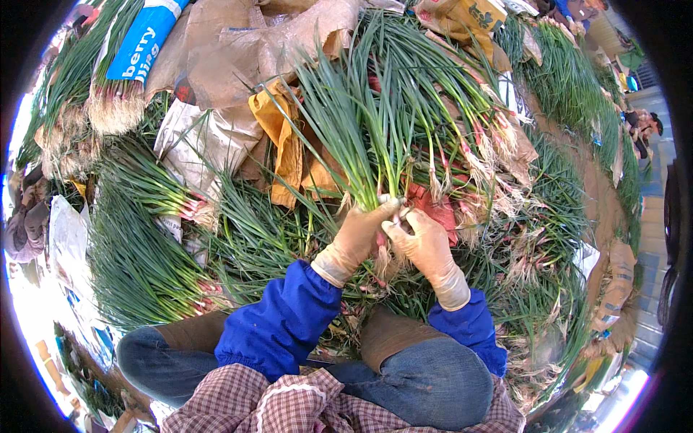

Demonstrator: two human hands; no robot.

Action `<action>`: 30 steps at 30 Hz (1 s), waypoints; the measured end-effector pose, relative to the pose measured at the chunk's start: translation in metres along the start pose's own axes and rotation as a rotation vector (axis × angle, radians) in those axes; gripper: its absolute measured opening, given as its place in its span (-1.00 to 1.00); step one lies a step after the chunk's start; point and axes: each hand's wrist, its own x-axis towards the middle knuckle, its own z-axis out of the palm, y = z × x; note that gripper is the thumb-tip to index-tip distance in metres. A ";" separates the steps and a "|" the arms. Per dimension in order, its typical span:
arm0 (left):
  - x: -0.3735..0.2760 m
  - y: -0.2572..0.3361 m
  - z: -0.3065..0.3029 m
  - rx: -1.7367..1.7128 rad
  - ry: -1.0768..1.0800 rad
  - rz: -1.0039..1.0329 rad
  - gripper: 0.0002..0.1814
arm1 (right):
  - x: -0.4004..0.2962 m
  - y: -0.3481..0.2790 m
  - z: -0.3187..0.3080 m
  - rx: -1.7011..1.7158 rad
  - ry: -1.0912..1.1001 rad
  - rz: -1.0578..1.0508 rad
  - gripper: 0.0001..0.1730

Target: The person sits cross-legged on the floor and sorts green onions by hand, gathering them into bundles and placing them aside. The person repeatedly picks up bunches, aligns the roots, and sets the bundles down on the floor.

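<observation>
Both my hands wear pale rubber gloves and meet in front of my lap. My left hand (354, 238) is closed around the lower stems of a bunch of spring onions (360, 162), whose green leaves fan out away from me. Reddish bulbs and pale roots hang below that fist. With thumb and fingertips, my right hand (425, 241) pinches at a whitish stem base beside the left thumb; the exact spot is partly hidden by the fingers. More loose spring onions (482, 135) lie just beyond, roots towards the right.
Sorted spring onion bunches (151, 270) lie at the left. Woven sacks (216, 59), an orange-brown cloth (284, 146) and a red sheet piece (433, 208) are spread ahead. Onion trimmings (520, 303) surround my knees. Another person (641, 127) sits at the far right; one more (27, 216) is at the left edge.
</observation>
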 end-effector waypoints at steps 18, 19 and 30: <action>-0.057 0.008 0.006 0.102 0.174 0.027 -0.71 | -0.002 -0.008 0.055 0.985 0.287 0.387 -0.73; -0.061 0.014 0.005 0.131 0.186 0.015 -0.70 | -0.001 -0.017 0.047 1.028 0.282 0.452 -0.73; -0.080 0.067 -0.063 0.004 0.175 0.233 -0.64 | 0.095 -0.003 0.062 0.431 0.165 0.264 -0.53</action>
